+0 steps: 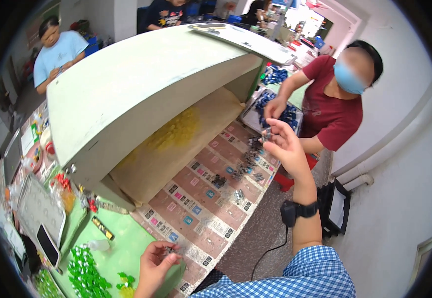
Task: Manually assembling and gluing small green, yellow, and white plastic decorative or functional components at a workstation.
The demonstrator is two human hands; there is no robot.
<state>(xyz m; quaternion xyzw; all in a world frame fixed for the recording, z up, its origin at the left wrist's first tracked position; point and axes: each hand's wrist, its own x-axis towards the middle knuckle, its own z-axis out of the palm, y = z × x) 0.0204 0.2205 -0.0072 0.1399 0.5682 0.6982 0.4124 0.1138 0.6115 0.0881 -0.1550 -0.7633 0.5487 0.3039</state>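
Observation:
My right hand (286,144) is raised over the far right of the table, its thumb and fingertips pinching a small grey, shiny piece (266,134). Near the table's front edge, my left hand (157,264) is closed, with a small dark, metallic-looking piece (171,250) at its fingertips. The exact kind of these pieces is too small to make out. Similar dark grey pieces (245,166) lie scattered on the printed table covering below my right hand, with a small cluster (219,181) and a paler group (239,196) closer to me.
A pale green hood (141,69) covers yellow pieces (176,129) on brown sheeting. Green pieces (84,270), a small bottle (98,245) and a phone (48,246) lie at left. A co-worker in red (342,99) reaches over a tray of blue pieces (288,116); a black crate (336,208) stands at right.

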